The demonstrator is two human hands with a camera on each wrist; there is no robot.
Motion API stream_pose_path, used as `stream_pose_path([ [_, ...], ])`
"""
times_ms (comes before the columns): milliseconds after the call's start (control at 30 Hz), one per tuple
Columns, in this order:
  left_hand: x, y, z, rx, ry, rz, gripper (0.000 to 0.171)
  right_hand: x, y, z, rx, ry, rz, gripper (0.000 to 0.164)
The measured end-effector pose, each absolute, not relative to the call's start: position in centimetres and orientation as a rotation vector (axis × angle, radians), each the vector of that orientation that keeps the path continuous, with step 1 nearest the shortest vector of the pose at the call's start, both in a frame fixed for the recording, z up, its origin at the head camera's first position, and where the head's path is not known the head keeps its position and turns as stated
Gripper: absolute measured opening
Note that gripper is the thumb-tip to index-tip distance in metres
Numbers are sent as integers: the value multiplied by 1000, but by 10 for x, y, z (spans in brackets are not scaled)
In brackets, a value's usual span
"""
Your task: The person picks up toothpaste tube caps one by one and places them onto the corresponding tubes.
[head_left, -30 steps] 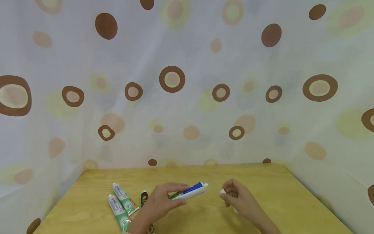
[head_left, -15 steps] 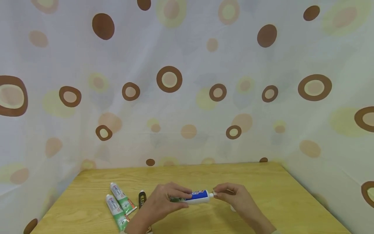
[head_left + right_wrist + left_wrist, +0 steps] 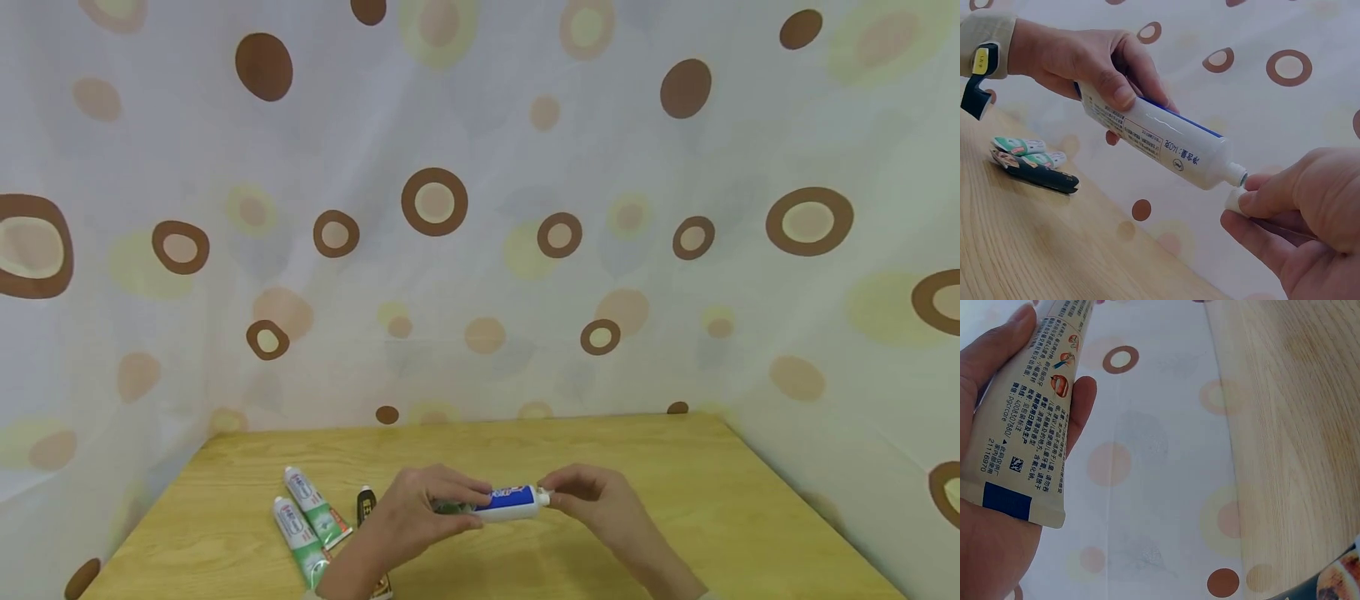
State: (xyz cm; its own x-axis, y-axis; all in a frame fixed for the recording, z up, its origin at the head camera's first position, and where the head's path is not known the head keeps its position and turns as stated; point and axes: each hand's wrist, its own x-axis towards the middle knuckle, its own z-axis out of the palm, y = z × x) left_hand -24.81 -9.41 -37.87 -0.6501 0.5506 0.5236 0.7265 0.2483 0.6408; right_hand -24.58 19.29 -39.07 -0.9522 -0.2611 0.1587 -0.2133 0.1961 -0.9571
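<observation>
One blue-and-white tube (image 3: 510,502) is held above the counter (image 3: 750,533), gripped between the thumb and fingers of the left hand (image 3: 420,508). One white cap (image 3: 1234,203) is pinched by the fingers of the right hand (image 3: 600,507), just beside the bare nozzle (image 3: 1237,174). Two green-and-white tubes (image 3: 318,508) and one black tube (image 3: 366,503) are seen on the counter's left side.

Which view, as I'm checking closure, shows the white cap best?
Right wrist view: the white cap shows close up, pinched by the right hand, off the nozzle of the tube. Head: too small and hidden to make out clearly. Left wrist: not shown.
</observation>
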Motion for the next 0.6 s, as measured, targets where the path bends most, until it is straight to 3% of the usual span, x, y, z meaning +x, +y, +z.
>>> stream_pose_path([
  [600, -246, -97, -379, -1167, -2354, -1415, 22, -237, 191, -380, -526, 2356, -1884, 35],
])
